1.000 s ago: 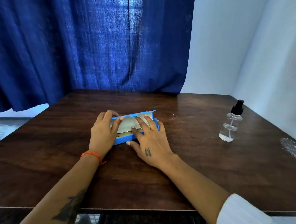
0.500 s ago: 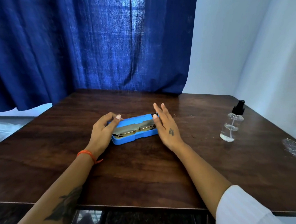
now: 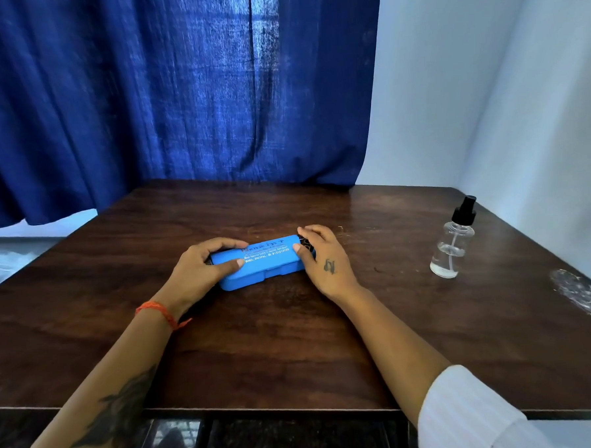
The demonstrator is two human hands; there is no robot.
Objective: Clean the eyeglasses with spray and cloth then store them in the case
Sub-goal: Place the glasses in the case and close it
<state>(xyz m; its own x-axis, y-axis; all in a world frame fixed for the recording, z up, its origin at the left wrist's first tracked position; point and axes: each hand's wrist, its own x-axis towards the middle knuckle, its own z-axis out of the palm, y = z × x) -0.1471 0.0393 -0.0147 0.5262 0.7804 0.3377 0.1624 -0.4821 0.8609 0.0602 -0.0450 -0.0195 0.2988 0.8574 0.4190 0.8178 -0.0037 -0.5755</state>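
A blue eyeglasses case (image 3: 265, 264) lies shut in the middle of the brown table (image 3: 293, 343), its printed lid facing up. My left hand (image 3: 200, 270) grips its left end, thumb on the lid and fingers curled round the far side. My right hand (image 3: 323, 256) holds the right end, thumb on the lid and fingers over the far corner. The eyeglasses and the cloth are hidden from view. A clear spray bottle (image 3: 454, 243) with a black nozzle stands upright at the right of the table, well apart from both hands.
A blue curtain (image 3: 177, 93) hangs behind the table's far edge. A pale wall (image 3: 504, 110) runs close along the right side. A whitish smear (image 3: 585, 294) marks the table near its right edge. The near edge of the table lies under my forearms.
The case was open with the glasses and cloth showing inside. Its lid is now down, and both hands have closed onto the two ends.
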